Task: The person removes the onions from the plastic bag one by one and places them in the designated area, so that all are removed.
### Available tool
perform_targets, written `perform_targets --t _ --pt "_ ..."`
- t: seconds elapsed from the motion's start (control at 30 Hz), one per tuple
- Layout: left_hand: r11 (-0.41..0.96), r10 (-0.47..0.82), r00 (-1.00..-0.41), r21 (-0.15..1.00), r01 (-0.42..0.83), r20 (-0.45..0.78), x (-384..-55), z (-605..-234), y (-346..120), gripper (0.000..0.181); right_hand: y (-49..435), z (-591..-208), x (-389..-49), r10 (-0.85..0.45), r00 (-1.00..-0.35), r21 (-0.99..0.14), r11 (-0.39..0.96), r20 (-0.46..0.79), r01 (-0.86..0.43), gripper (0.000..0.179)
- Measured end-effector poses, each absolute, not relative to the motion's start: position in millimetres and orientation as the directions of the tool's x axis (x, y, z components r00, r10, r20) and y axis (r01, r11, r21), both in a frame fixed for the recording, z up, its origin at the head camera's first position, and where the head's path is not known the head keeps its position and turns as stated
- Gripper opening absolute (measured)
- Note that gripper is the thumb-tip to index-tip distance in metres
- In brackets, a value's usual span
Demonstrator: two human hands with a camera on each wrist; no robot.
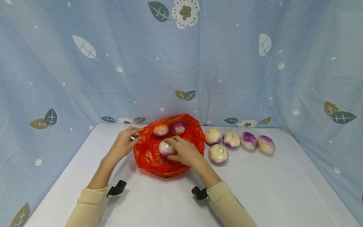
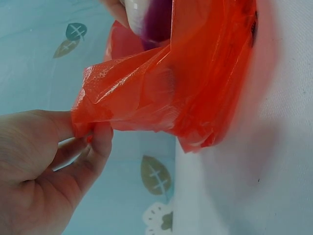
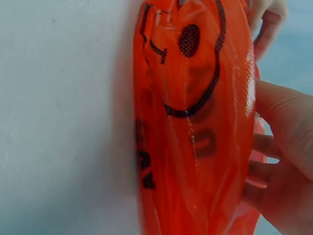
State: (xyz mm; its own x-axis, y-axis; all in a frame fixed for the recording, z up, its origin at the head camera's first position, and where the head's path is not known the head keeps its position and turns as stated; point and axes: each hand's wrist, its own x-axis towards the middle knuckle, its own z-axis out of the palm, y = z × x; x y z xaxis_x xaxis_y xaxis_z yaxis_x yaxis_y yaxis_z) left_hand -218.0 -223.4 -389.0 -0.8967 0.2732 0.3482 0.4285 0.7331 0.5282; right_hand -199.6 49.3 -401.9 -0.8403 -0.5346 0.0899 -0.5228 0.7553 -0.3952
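Observation:
A red plastic bag (image 1: 195,138) lies spread on the table with its mouth facing up. My left hand (image 1: 122,143) pinches the bag's left rim between thumb and fingers, plain in the left wrist view, where the hand (image 2: 54,161) grips the film. Over the bag's middle, my right hand (image 1: 184,151) holds a white and purple turnip (image 1: 164,148) between thumb and fingers. Two more turnips, one orange-tinted (image 1: 160,130) and one purple (image 1: 178,127), sit at the back of the bag. In the right wrist view the bag's printed side (image 3: 195,132) hides the fingertips.
To the right of the bag stands a back row of turnips, among them a pale one (image 1: 212,136) and a purple one (image 1: 249,140). Another pale turnip (image 1: 218,154) lies in front. A blue patterned curtain (image 1: 227,78) rises behind the white table (image 1: 255,189).

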Motion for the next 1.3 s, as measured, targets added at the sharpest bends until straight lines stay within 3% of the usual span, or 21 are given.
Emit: perform_targets --t 0.63,1.3 --pt "0.744 0.268 -0.897 0.516 0.424 0.351 -217 -388 -223 0.037 82 -380 -187 -0.497 -0.841 -0.414 0.733 0.215 -0.54 0.064" --pt "0.748 0.265 -0.904 0.52 0.413 0.337 -215 -386 -222 0.038 141 -371 -182 -0.416 -0.873 -0.417 0.767 0.257 -0.488 0.063"
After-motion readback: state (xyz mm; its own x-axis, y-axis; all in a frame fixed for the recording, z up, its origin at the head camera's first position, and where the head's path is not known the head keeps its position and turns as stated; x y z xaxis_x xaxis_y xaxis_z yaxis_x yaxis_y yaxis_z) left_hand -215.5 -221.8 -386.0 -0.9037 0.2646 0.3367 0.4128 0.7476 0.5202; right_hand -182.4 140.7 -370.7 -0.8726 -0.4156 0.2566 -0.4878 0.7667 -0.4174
